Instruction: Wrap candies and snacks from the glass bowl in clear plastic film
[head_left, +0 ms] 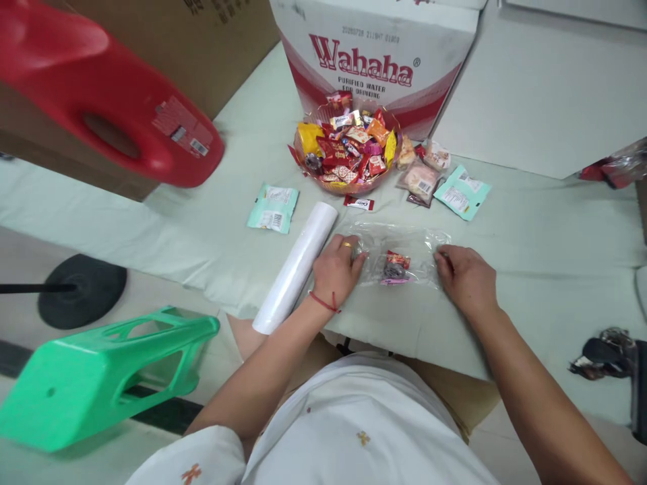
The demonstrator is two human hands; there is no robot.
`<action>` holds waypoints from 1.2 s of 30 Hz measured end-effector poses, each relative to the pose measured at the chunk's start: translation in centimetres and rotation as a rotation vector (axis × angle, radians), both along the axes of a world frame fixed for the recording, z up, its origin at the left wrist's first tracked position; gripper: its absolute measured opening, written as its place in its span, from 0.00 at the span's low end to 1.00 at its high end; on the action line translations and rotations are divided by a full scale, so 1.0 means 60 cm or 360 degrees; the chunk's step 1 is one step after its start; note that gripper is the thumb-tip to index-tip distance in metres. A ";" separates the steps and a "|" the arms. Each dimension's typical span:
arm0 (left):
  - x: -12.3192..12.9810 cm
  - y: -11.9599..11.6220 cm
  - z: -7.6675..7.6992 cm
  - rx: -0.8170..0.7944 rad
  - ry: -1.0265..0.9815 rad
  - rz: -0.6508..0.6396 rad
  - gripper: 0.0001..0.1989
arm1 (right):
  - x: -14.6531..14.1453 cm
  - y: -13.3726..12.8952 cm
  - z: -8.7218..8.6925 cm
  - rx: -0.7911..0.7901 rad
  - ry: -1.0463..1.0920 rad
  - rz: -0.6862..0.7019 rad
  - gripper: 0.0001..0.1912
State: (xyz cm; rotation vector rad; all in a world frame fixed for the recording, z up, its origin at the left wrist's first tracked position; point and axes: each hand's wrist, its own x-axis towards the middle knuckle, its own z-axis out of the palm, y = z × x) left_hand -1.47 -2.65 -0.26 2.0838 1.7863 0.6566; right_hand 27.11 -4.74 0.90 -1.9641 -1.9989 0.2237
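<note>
A clear plastic bag lies flat on the green cloth in front of me, with a few wrapped candies inside. My left hand is closed at the bag's left end, a ring on one finger and a red string at the wrist. My right hand pinches the bag's right end between thumb and fingers. Just left of my left hand lies a white roll, slanting toward me. Beyond the bag is a small red wrapped candy, and behind it a clear bowl heaped with candies.
Teal packets lie left and right of the bowl, with snack packets near the right one. A Wahaha carton stands behind. At the left are a red jug and green stool; keys lie far right.
</note>
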 end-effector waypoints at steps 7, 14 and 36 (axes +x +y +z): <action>0.005 0.030 0.056 0.0291 -0.0329 -0.0016 0.13 | 0.011 0.107 0.037 0.0047 0.0242 0.0295 0.15; 0.040 0.122 0.051 -0.0172 0.0368 -0.0478 0.21 | -0.031 0.192 0.030 -0.0526 0.0007 0.0770 0.10; -0.046 -0.014 0.048 0.0561 0.0097 -0.0850 0.14 | -0.004 0.002 0.069 0.0293 0.0078 0.0932 0.07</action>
